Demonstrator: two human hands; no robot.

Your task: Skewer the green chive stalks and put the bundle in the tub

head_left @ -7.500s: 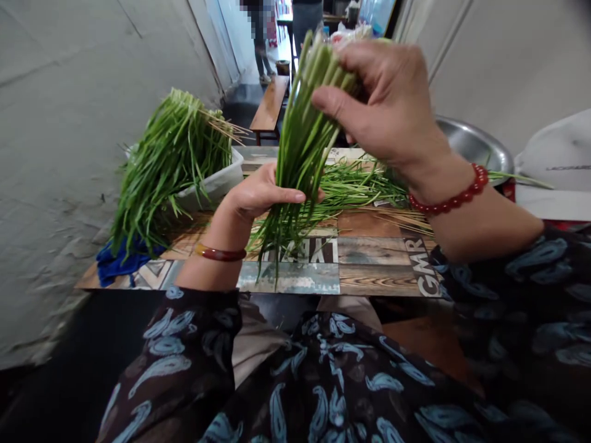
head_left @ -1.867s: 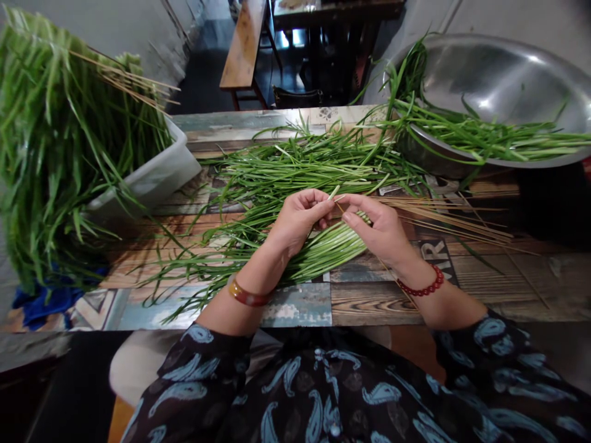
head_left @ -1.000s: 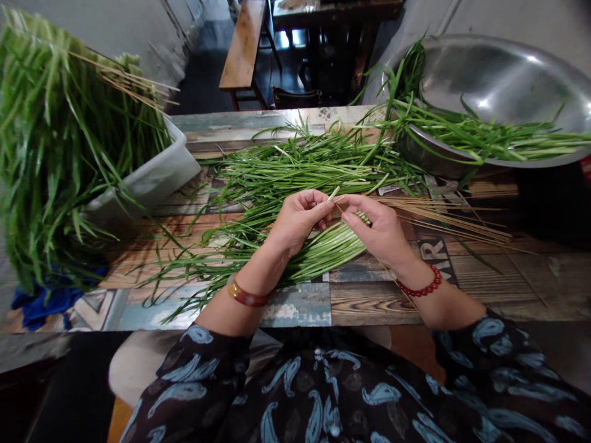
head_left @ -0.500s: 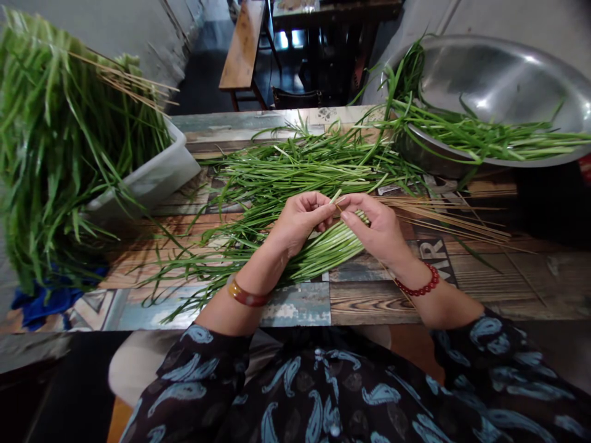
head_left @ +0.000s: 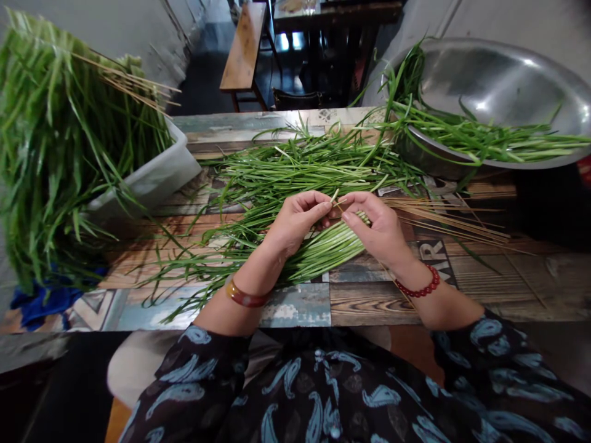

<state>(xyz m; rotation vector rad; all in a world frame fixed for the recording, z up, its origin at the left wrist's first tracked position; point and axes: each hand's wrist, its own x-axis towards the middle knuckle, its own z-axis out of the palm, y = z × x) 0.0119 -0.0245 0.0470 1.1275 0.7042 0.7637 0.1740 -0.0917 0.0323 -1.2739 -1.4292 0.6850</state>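
My left hand pinches the pale end of a green stalk. Close beside it, my right hand grips a thin wooden skewer, whose tip meets the stalk between the hands and whose shaft runs back under my right palm. Below both hands lies a bundle of green stalks, pale ends to the right and leaves to the left. Behind them a looser pile of green stalks spreads over the table. More skewers lie fanned out to the right of my right hand.
A white bin at the left holds leafy stalks hanging on skewers. At the back right stands a steel bowl with more stalks. A blue cloth lies at the left edge; a wooden bench stands beyond the table.
Both hands keep nearly the same place and hold. The stalk end between them has shifted very slightly.
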